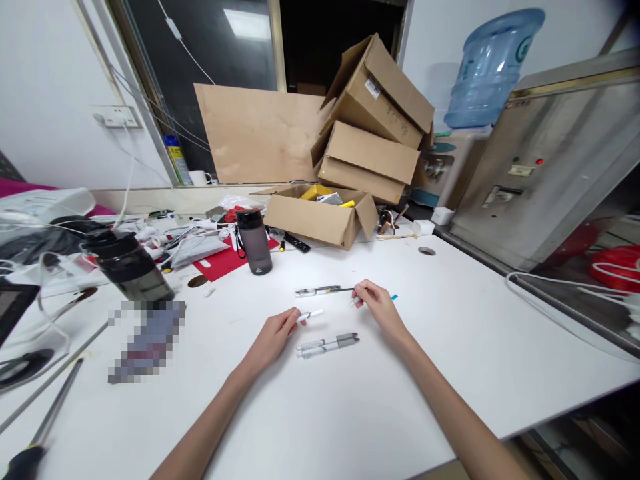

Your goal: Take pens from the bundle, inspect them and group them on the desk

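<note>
My left hand (281, 333) is closed in a pinch around a white pen piece (314, 314), whose slim end points right. Across from it, my right hand (376, 303) has its fingers pressed together on a small grey-white pen part (355, 301). A clear pen (317, 291) lies just beyond the hands, and a thin dark tip runs from it toward my right fingers; whether they touch it I cannot tell. Closer to me, two clear pens with grey grips (327, 345) lie side by side. A bit of blue (395, 297) shows behind my right hand.
A dark bottle (254, 243) and an open cardboard box (313, 217) stand at the back. On the left are another bottle (133, 267), tangled cables and a screwdriver (55, 407). A metal cabinet (560, 153) borders the table's right side.
</note>
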### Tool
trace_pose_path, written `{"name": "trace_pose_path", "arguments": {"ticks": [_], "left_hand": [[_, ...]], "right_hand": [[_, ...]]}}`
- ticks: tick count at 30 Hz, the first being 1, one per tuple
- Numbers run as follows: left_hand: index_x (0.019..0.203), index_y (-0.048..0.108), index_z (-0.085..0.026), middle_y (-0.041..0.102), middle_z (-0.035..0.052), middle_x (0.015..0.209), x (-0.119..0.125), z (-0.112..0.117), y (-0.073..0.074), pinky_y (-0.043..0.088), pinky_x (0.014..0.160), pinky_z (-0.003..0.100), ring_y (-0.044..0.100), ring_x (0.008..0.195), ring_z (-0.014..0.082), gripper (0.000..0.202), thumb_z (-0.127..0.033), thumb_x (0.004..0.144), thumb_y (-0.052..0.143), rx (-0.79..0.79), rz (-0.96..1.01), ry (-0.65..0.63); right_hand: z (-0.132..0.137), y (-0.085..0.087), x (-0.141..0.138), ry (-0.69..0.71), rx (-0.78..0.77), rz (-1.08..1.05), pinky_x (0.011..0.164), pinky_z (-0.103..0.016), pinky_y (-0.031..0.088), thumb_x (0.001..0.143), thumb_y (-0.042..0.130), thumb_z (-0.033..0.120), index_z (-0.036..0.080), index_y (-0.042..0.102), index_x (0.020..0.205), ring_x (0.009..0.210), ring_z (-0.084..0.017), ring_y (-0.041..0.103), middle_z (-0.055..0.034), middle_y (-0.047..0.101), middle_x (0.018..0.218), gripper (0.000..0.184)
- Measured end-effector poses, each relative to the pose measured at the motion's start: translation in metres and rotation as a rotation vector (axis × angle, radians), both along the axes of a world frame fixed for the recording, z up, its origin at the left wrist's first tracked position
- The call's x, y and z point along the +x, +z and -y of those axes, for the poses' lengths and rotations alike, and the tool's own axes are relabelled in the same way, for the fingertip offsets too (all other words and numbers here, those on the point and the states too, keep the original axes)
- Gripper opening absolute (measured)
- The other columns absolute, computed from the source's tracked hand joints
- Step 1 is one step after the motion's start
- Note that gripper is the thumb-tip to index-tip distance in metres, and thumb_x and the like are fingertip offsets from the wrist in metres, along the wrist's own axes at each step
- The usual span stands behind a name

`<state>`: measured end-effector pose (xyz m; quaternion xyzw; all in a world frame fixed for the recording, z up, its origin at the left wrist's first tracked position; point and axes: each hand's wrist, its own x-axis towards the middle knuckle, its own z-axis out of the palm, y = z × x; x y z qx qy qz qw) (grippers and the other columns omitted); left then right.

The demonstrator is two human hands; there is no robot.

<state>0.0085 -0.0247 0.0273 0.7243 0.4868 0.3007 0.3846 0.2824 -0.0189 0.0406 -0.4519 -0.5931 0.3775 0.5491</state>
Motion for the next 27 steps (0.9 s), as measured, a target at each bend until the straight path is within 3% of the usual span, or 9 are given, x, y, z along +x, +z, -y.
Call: {"name": "trace_pose_path", "arguments": {"ticks": [11, 27], "left_hand": [[0.088, 0.064, -0.02, 0.031, -0.0053, 0.065, 0.0017, 0.0029, 0.0036, 0.026, 0.057, 0.025, 0.032, 0.059, 0.0146, 0.057, -0.063, 0.1, 0.029, -0.008, -0.019, 0.011], [0.087, 0.066, -0.02, 0.032, -0.0053, 0.064, 0.0014, 0.0018, 0.0022, 0.026, 0.056, 0.024, 0.033, 0.059, 0.0141, 0.056, -0.062, 0.099, 0.032, 0.004, 0.002, 0.011]], "right_hand": [[-0.0043, -0.0095, 0.0026, 0.022, 0.013, 0.003, 0.077, -0.031, 0.048, 0.09, 0.062, 0.049, 0.02, 0.065, 0.084, 0.075, -0.017, 0.062, -0.0035, 0.066, 0.087, 0.03], [-0.0023, -0.0065, 0.0005, 0.018, -0.008, -0.002, 0.077, -0.031, 0.049, 0.087, 0.064, 0.05, 0.019, 0.065, 0.083, 0.075, -0.018, 0.063, -0.0036, 0.066, 0.086, 0.031]]}}
